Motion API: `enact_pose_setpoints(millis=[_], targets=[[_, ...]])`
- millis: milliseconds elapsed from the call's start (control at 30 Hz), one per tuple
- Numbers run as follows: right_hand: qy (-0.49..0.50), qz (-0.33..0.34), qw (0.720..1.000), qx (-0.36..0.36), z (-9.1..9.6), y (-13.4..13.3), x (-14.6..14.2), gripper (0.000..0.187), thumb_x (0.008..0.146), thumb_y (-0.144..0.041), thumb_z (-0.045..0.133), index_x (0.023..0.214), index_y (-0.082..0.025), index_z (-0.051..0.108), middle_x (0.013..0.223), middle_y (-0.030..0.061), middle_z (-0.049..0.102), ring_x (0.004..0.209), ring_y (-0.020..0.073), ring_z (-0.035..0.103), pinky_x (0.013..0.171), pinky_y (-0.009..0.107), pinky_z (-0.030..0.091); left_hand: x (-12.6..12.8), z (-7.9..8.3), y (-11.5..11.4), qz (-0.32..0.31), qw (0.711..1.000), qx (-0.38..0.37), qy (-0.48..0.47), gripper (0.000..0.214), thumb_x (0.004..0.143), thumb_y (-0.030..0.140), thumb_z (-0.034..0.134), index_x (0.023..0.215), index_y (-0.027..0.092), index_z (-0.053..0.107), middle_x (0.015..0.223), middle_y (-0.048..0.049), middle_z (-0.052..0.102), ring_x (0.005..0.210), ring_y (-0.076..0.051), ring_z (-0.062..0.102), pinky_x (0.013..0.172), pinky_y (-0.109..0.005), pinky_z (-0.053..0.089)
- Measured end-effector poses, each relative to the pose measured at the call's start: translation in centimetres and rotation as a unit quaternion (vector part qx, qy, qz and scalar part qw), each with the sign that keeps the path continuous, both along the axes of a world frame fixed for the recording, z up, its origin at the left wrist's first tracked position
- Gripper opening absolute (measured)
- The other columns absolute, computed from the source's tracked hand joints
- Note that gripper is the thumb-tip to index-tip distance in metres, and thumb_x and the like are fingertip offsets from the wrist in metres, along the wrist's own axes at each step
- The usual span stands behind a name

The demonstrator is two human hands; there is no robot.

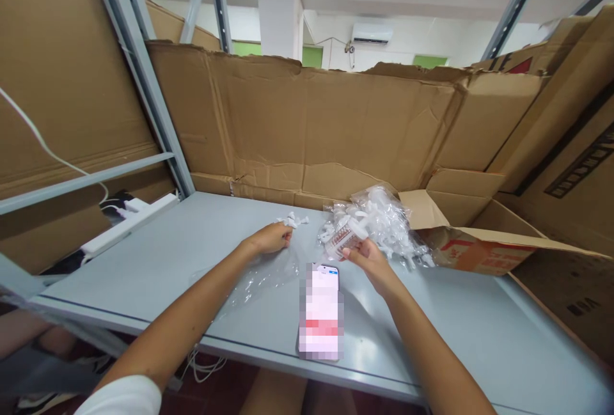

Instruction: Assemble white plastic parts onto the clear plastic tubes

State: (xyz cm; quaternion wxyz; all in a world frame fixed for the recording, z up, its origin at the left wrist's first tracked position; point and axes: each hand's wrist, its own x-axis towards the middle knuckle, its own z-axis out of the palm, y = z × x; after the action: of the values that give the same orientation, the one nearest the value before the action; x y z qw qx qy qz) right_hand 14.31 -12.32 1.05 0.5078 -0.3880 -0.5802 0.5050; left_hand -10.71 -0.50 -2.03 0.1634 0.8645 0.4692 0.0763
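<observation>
My right hand [370,260] grips a clear plastic bottle [339,242] with reddish-brown markings and a whitish end, tilted above the table. My left hand [273,238] is closed, its fingers curled in beside a small pile of white plastic pieces [298,219]. Whatever its fingers may hold is hidden. Under my left forearm and hand lies a thin clear plastic bag [261,281]. Just behind the bottle is a clear bag of white plastic parts [381,217]. A phone [320,300] with its screen lit rests on the table between my arms.
An open cardboard box [480,252] stands right of the bag of parts. Cardboard sheets [336,127] wall off the back of the grey table [158,255]. Along the left side run a white power strip [127,226] and a metal shelf post [153,95].
</observation>
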Motion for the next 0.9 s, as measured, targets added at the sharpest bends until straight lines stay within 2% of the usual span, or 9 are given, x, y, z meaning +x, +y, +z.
enact_pose_setpoints(millis=[233, 533, 633, 733, 900], targets=[[0.006, 0.001, 1.000, -0.001, 0.2, -0.1, -0.2, 0.036, 0.068, -0.032, 0.066, 0.099, -0.019, 0.053, 0.097, 0.0064, 0.064, 0.090, 0.0208, 0.059, 0.078, 0.036, 0.047, -0.2, -0.3, -1.4, -0.043, 0.997, -0.050, -0.037, 0.028, 0.067, 0.031, 0.054, 0.094, 0.022, 0.056, 0.094, -0.0020, 0.050, 0.078, -0.015, 0.051, 0.073, -0.025, 0.040], [0.012, 0.006, 1.000, 0.003, -0.1, -0.2, -0.1, 0.035, 0.069, -0.032, 0.066, 0.098, -0.019, 0.052, 0.099, 0.0066, 0.064, 0.094, 0.0217, 0.059, 0.084, 0.038, 0.045, -0.6, -0.5, -2.6, -0.025, 0.995, -0.084, -0.053, 0.011, 0.062, 0.024, 0.054, 0.070, 0.018, 0.050, 0.071, 0.0017, 0.047, 0.063, -0.012, 0.045, 0.059, -0.023, 0.036], [0.017, 0.019, 1.000, 0.001, 0.1, -0.4, -0.4, 0.037, 0.068, -0.033, 0.067, 0.099, -0.019, 0.052, 0.103, 0.0070, 0.063, 0.099, 0.0224, 0.057, 0.089, 0.039, 0.042, -0.2, 0.6, -3.4, -0.029, 0.992, -0.108, -0.061, 0.010, 0.063, 0.024, 0.052, 0.068, 0.017, 0.048, 0.063, 0.0035, 0.046, 0.058, -0.011, 0.042, 0.054, -0.021, 0.034], [0.018, 0.028, 0.999, 0.006, 0.5, -0.8, -0.8, 0.038, 0.066, -0.035, 0.068, 0.097, -0.019, 0.053, 0.103, 0.0072, 0.063, 0.099, 0.0232, 0.057, 0.089, 0.039, 0.042, 0.6, 2.6, -5.1, -0.041, 0.990, -0.100, -0.092, 0.012, 0.067, 0.028, 0.050, 0.074, 0.018, 0.049, 0.068, 0.0029, 0.048, 0.062, -0.011, 0.043, 0.057, -0.021, 0.035], [0.050, -0.017, 0.997, 0.055, 0.5, -0.8, -1.0, 0.042, 0.066, -0.036, 0.068, 0.101, -0.022, 0.051, 0.102, 0.0055, 0.062, 0.098, 0.0224, 0.056, 0.089, 0.039, 0.041, 2.0, 5.6, -8.3, -0.075, 0.980, -0.093, -0.162, 0.016, 0.074, 0.028, 0.045, 0.080, 0.018, 0.056, 0.066, 0.0016, 0.051, 0.060, -0.011, 0.045, 0.054, -0.022, 0.034]])
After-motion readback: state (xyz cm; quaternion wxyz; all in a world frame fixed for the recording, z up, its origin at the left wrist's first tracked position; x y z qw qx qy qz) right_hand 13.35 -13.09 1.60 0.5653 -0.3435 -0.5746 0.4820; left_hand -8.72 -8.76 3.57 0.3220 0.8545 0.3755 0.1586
